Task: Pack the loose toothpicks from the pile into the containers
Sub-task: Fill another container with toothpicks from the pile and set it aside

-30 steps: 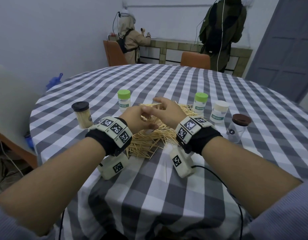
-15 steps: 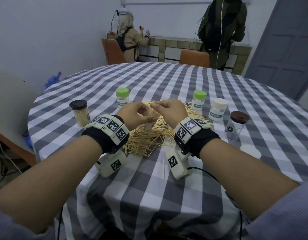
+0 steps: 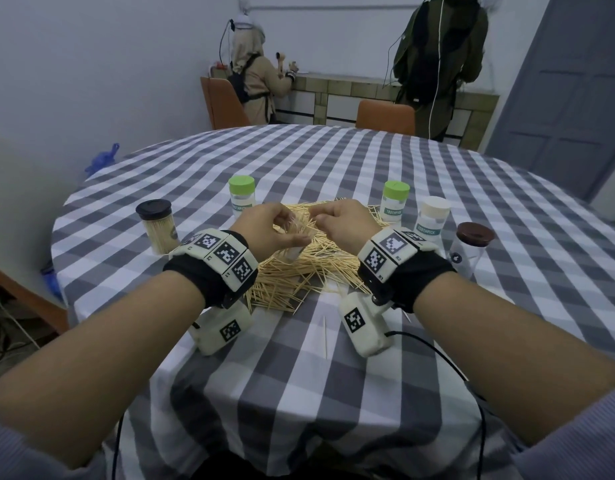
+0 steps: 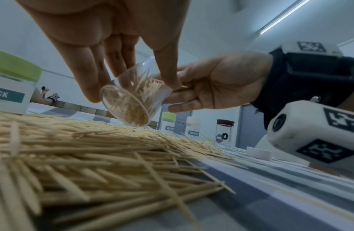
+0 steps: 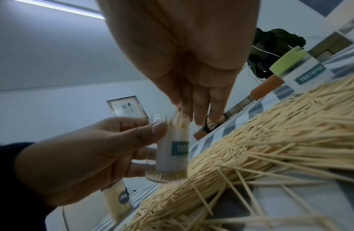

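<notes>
**Inspector:** Progress, please.

**Assistant:** Judged from the scene, well short of done. The large heap of loose pale wooden toothpicks lies directly beneath and between both hands. To the left of the left hand stands a clear jar with a dark lid, packed full; that one appears done. Right of the right hand, the clear brown-lidded jar looks empty.

**Inspector:** Container in hand?

**Assistant:** A small clear plastic jar with a teal label, uncapped, partly filled. The left hand has thumb and fingers curled round its wall. It hangs just above the heap.

**Inspector:** Right hand?

**Assistant:** The right hand pinches a small bunch of toothpicks at the jar's mouth, fingertips closed on them.

**Inspector:** Orientation?

**Assistant:** Long axis close to upright, slightly tilted; mouth up toward the right hand, base down toward the heap. The sticks inside run along that axis.

**Inspector:** Remaining?

**Assistant:** Most of the heap, plus capping. A loose white cap lies under the right wrist.
</notes>
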